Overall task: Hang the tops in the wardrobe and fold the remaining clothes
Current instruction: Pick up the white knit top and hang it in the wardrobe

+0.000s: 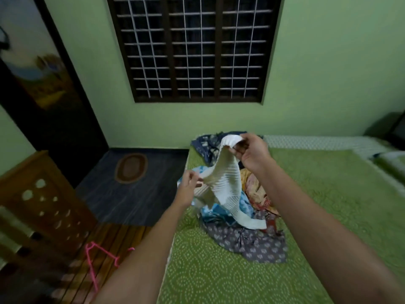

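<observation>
**White ribbed garment held up over the bed**

White ribbed garment [223,183]: lifted above the clothes pile [241,216], upper edge raised, lower end trailing down onto the pile. Fabric hangs twisted between two grip points.

Right hand [252,152]: fingers curled, pinching the garment's top edge, the higher of the two holds.

Left hand [188,187]: lower and to the left, fingertips pinching a side fold of the same garment.

Pile: mixed printed pieces, a blue-and-white one, a grey patterned one [254,242], a yellowish one and a dark blue one at the far end. All lie on the bed [328,216], which has a green patterned cover.

Floor to the left: pink hangers [96,260] lying on wooden boards, beside a wooden cabinet [41,200]. An oval mat [131,168] lies further back. Barred window [195,49] in the green wall behind.
</observation>
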The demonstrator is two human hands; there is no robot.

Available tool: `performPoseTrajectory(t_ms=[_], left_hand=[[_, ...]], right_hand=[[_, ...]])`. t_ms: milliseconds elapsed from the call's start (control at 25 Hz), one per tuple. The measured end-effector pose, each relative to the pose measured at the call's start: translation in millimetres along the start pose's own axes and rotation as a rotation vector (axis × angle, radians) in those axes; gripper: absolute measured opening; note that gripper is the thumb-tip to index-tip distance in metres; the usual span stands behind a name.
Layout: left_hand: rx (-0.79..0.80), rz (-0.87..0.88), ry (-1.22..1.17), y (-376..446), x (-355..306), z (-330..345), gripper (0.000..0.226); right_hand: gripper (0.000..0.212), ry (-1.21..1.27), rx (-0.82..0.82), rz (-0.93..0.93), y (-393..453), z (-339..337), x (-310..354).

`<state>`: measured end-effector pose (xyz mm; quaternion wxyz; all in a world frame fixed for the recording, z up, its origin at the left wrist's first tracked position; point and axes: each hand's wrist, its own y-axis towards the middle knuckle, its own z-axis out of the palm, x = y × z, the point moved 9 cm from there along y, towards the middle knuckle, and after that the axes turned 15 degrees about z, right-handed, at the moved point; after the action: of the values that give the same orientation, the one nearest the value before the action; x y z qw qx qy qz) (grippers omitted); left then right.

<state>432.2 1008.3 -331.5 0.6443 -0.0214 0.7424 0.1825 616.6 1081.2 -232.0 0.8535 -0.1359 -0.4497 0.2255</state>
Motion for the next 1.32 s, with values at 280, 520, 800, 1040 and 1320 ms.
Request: performPoseTrajectory(t_ms=[280, 520, 800, 1040, 1320], left_hand=[[-0.129, 0.186, 0.258, -75, -70, -25, 0.002], [0.154, 0.359, 0.331, -114, -118, -27, 0.024], [0.602, 0.175, 0.172, -155, -110, 39, 0.018], [0.656, 0.182, 0.297, -151, -116, 14, 0.027], [0.486, 0.39, 0.49, -152, -127, -20, 0.039]], right_hand=[[0.023, -0.044, -0.025, -0.042, -130, 17, -23], [0.013, -1.029, -0.423, 0.151, -169, -87, -59], [0.031, -1.099, 0.116, 0.206, -179, -69, -167], [0.042, -1.12, 0.127, 0.002, -176, -62, -173], [0.018, -1.275, 0.107, -0.069, -169, -34, -181]])
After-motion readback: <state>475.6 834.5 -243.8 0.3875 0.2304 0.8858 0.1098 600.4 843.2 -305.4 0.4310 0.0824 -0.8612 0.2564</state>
